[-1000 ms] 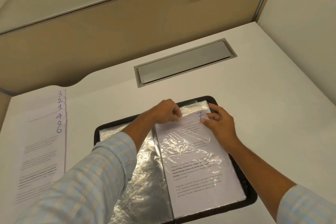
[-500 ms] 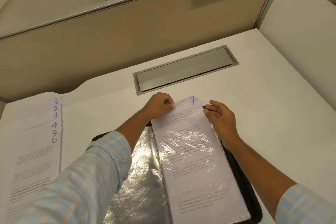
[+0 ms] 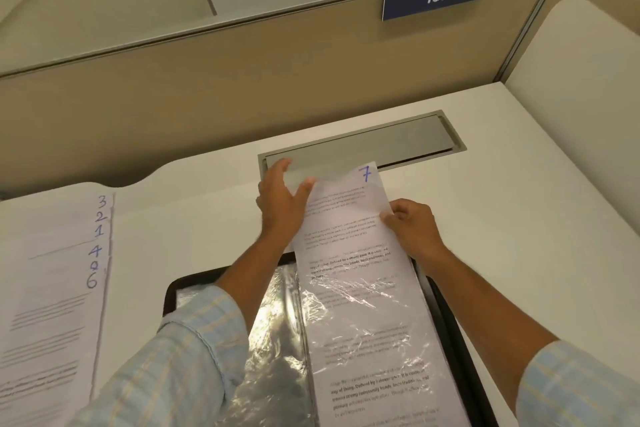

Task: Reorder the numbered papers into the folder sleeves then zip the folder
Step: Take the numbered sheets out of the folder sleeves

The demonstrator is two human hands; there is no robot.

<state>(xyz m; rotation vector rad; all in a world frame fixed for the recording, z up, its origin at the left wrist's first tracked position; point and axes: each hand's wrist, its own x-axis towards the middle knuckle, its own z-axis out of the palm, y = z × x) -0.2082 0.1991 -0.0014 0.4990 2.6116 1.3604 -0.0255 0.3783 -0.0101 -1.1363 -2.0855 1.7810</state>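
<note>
left hand (image 3: 280,208): we saw the fingers straight, gripping nothing; thumb lay against the top-left edge of paper 7 (image 3: 346,218).
right hand (image 3: 415,229): we saw it pinching the right edge of paper 7.
paper 7: top part stuck out past the folder (image 3: 446,315), above the counter (image 3: 502,218); bottom part sat under the clear sleeve (image 3: 363,315), right half.
folder: lay open on the counter.
other papers (image 3: 52,288): fanned stack on the counter, well left of the folder; we read 3, 2, 1, 4, 6.
</note>
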